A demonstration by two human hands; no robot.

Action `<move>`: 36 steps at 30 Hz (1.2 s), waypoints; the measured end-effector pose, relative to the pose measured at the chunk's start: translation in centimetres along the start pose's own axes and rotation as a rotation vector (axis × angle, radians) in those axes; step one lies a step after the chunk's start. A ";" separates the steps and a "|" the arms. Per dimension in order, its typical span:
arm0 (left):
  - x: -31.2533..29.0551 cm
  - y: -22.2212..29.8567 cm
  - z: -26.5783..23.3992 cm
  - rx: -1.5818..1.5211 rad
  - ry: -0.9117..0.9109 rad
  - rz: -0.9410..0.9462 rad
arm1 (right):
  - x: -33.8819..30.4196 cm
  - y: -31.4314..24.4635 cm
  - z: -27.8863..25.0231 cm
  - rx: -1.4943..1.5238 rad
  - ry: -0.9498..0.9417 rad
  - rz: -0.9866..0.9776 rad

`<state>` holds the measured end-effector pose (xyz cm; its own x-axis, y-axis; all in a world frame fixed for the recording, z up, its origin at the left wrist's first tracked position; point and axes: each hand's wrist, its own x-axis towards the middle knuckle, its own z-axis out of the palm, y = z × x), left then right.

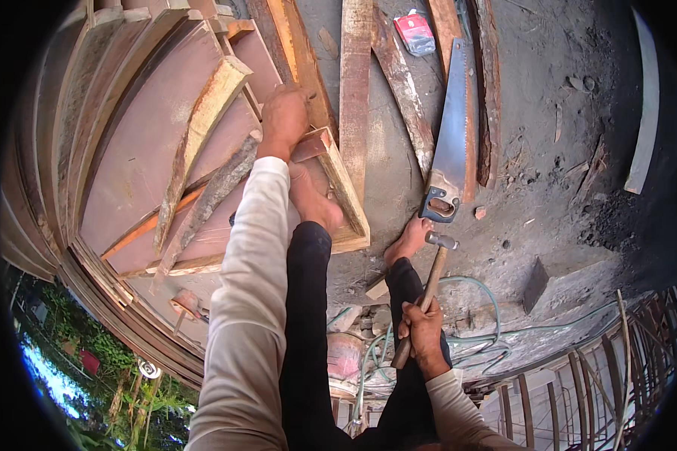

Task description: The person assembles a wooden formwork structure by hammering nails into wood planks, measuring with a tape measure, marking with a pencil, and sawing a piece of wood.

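Note:
In my right hand (424,331) a hammer (435,274) is gripped by its wooden handle, the metal head pointing up and away from me. My left hand (284,120) is closed at the far edge of a pinkish wooden panel (139,169), beside a short wood block (312,145) at the corner of its frame. What its fingers pinch is hidden from this view. A framing strip (346,188) runs from that block toward me. My left bare foot (317,204) rests on the panel inside the frame; the right foot (409,239) is on the ground.
A handsaw (450,135) lies right of the panel, its handle near my right foot. Several rough planks (355,90) stretch away beyond. A red and grey packet (415,34) sits among them. Curved boards (101,98) line the left; a green hose (496,308) coils near a concrete block (564,272).

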<state>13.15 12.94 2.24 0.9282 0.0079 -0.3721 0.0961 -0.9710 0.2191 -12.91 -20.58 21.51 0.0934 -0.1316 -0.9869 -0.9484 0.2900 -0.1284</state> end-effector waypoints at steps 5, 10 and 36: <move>4.3 -3.7 7.1 0.371 -0.449 0.400 | 0.8 -1.9 0.0 -0.033 -0.077 0.004; 4.4 -1.0 7.2 0.382 -0.527 0.482 | -0.4 -2.7 0.3 -0.064 -0.121 0.023; -5.4 -0.5 -5.4 -0.401 -0.064 -0.131 | 0.6 -2.8 -1.4 -0.036 -0.107 0.008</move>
<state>10.02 14.63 8.99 0.8756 0.0981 -0.4729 0.3562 -0.7925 0.4950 -10.66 -22.83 21.39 0.1159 -0.0270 -0.9929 -0.9592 0.2564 -0.1189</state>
